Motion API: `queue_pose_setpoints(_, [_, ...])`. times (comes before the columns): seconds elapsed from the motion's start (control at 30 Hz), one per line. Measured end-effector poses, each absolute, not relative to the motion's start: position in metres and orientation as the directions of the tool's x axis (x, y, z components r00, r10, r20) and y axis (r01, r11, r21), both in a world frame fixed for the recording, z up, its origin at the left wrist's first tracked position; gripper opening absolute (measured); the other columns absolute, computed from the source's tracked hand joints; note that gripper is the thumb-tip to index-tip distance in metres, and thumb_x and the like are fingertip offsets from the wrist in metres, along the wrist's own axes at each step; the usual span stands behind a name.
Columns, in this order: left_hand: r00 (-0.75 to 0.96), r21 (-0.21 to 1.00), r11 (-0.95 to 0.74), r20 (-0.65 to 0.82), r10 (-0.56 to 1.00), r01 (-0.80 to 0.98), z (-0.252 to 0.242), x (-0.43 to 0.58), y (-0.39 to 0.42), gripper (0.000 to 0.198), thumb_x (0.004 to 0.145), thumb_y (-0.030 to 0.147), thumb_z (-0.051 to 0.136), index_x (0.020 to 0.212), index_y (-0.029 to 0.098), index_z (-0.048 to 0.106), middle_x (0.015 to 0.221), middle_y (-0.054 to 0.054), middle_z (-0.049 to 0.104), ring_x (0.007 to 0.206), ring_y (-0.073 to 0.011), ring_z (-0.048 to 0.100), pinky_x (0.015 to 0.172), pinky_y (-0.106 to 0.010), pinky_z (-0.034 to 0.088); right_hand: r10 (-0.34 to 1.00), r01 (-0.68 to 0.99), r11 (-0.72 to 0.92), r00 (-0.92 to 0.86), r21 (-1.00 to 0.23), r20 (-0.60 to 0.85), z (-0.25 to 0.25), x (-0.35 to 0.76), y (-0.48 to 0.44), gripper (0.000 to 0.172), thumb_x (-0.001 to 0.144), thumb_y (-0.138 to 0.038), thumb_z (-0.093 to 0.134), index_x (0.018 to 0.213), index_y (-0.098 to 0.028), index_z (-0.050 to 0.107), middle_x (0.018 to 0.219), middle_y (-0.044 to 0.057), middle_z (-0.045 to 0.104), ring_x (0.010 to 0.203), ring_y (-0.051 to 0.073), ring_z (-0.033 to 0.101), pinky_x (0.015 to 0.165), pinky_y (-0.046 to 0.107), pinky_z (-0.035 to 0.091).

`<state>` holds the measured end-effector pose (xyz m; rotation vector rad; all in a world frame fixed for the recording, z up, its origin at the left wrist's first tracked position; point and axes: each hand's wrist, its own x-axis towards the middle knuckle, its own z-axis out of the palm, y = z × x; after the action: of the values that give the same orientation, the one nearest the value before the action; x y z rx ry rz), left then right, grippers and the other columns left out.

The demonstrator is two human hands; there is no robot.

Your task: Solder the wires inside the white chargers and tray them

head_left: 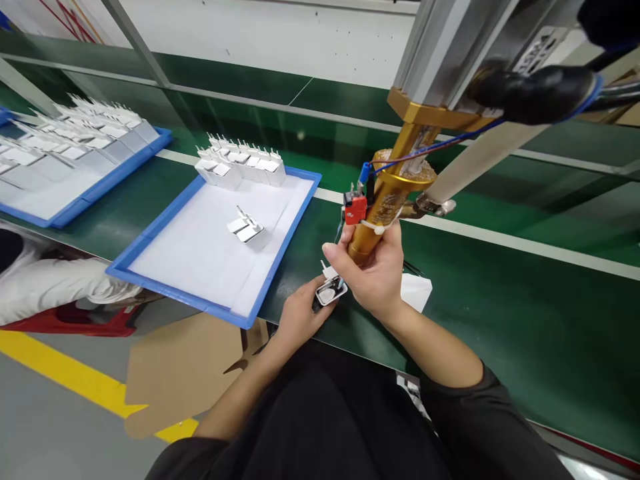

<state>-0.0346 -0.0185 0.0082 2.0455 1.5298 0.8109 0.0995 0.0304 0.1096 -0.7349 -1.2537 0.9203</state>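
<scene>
My right hand is wrapped round a gold-coloured cylindrical dispensing tool, which hangs at a tilt from above. A red microswitch with wires sits on the tool's side, near my fingers. Below it, my left hand grips a small white plug adapter housing at the bench edge. Its open end faces up and shows dark parts inside. A thin bluish tip appears at that opening; whether it touches the inside I cannot tell. A white block-shaped piece lies beyond my right wrist.
A blue-rimmed tray to the left holds one separate adapter and a cluster of others. Farther left stands a fuller tray. Another person's white-clothed leg is at far left. Cardboard lies below the green bench.
</scene>
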Motion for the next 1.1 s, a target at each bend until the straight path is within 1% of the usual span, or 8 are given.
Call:
queue_pose_setpoints(0.07, [0.218,0.685,-0.288,0.189,0.958,0.669,0.017,-0.037,-0.018,0.04,0.083,0.029,0.063,0.121,0.017,0.058,0.097,-0.006,0.071,0.079,-0.0197,0.068,0.072,-0.031,0.054,0.867,-0.166,0.498,0.094,-0.851,0.489,0.108,0.097,0.03,0.039,0.073,-0.025,0.074,0.092,-0.025,0.04,0.078,-0.007,0.052,0.059,0.003,0.05,0.052,0.018,0.047])
queue_pose_setpoints(0.27, [0.234,0.69,-0.348,0.258,0.937,0.635,0.031,-0.041,-0.019,0.038,0.08,0.026,0.066,0.116,0.019,0.06,0.09,-0.002,0.067,0.074,-0.0146,0.063,0.066,-0.024,0.05,0.858,-0.158,0.514,0.114,-0.843,0.501,0.106,0.095,0.031,0.039,0.072,-0.02,0.074,0.093,-0.025,0.041,0.077,-0.007,0.054,0.056,0.003,0.049,0.049,0.018,0.047])
queue_pose_setpoints(0.53, [0.27,0.665,-0.402,0.298,0.916,0.63,0.041,-0.041,-0.019,0.036,0.08,0.026,0.065,0.115,0.019,0.06,0.09,-0.002,0.066,0.076,-0.015,0.063,0.067,-0.025,0.049,0.853,-0.095,0.521,0.102,-0.849,0.512,0.101,0.095,0.028,0.037,0.075,-0.019,0.07,0.095,-0.025,0.04,0.071,-0.009,0.055,0.048,0.004,0.051,0.048,0.021,0.047])
queue_pose_setpoints(0.7, [0.287,0.645,-0.419,0.305,0.908,0.639,0.043,-0.041,-0.019,0.036,0.08,0.026,0.064,0.116,0.02,0.06,0.09,-0.003,0.065,0.076,-0.0153,0.063,0.068,-0.025,0.049,0.829,-0.021,0.552,0.113,-0.833,0.547,0.102,0.097,0.029,0.036,0.075,-0.022,0.071,0.096,-0.024,0.042,0.058,-0.011,0.048,0.051,0.007,0.055,0.057,0.025,0.053])
queue_pose_setpoints(0.77, [0.291,0.638,-0.421,0.304,0.907,0.645,0.043,-0.041,-0.018,0.035,0.08,0.027,0.064,0.114,0.019,0.06,0.089,-0.003,0.065,0.076,-0.0159,0.063,0.068,-0.026,0.05,0.818,0.026,0.56,0.136,-0.828,0.558,0.101,0.099,0.031,0.028,0.078,-0.022,0.066,0.096,-0.024,0.045,0.064,-0.008,0.054,0.057,0.009,0.057,0.06,0.028,0.054])
queue_pose_setpoints(0.87, [0.293,0.628,-0.418,0.298,0.908,0.657,0.043,-0.041,-0.018,0.034,0.08,0.027,0.064,0.113,0.019,0.06,0.085,-0.002,0.064,0.075,-0.0164,0.063,0.068,-0.027,0.05,0.789,0.083,0.592,0.144,-0.801,0.598,0.101,0.101,0.032,0.023,0.079,-0.02,0.06,0.099,-0.023,0.049,0.084,-0.001,0.062,0.067,0.01,0.06,0.069,0.032,0.056])
queue_pose_setpoints(1.03, [0.286,0.653,-0.387,0.262,0.922,0.651,0.045,-0.04,-0.019,0.035,0.081,0.028,0.063,0.115,0.02,0.059,0.095,-0.004,0.067,0.08,-0.0181,0.066,0.069,-0.028,0.051,0.833,-0.005,0.548,0.085,-0.836,0.546,0.103,0.099,0.029,0.032,0.079,-0.025,0.064,0.103,-0.025,0.043,0.079,-0.006,0.058,0.049,0.004,0.048,0.061,0.029,0.054])
queue_pose_setpoints(1.1, [0.287,0.654,-0.383,0.255,0.923,0.653,0.045,-0.04,-0.019,0.036,0.081,0.029,0.063,0.115,0.02,0.06,0.095,-0.005,0.067,0.08,-0.0186,0.066,0.068,-0.028,0.051,0.837,-0.008,0.542,0.089,-0.84,0.539,0.103,0.099,0.029,0.031,0.079,-0.025,0.065,0.101,-0.025,0.042,0.08,-0.005,0.058,0.049,0.004,0.047,0.059,0.028,0.053])
